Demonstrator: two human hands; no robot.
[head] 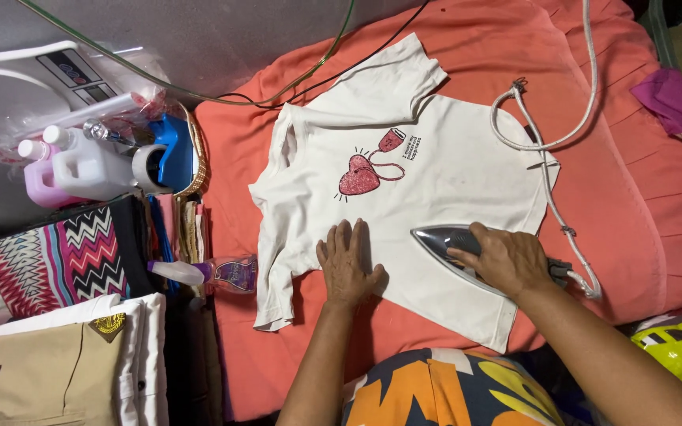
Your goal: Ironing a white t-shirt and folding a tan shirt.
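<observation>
White T-shirt (404, 189) lies spread front-up on a coral cloth (633, 197), its neck toward the left of the head view and its hem toward the right. A red heart print (359, 177) sits on the chest.

Head view. The left hand (346, 264) lies flat on the lower part of the shirt, fingers together and extended, pinning the fabric. The right hand (507, 256) is closed around the handle of an iron (447, 244), whose metal soleplate rests on the shirt just beside the left hand, tip pointing toward it. The iron's cord (550, 189) loops over the shirt's hem side and runs off the top edge.

Progress, as judged from the fabric: the middle and hem side of the body look fairly smooth, while the lower sleeve (274, 276) and the shoulder near the neck show creases and folds, so pressing appears partly done, with the sleeves and neck region left.

Surroundings: folded clothes (65, 355) are stacked at lower left, a spray bottle (207, 274) lies beside the cloth, and plastic bottles (80, 166) stand by a basket (191, 158) at upper left.
</observation>
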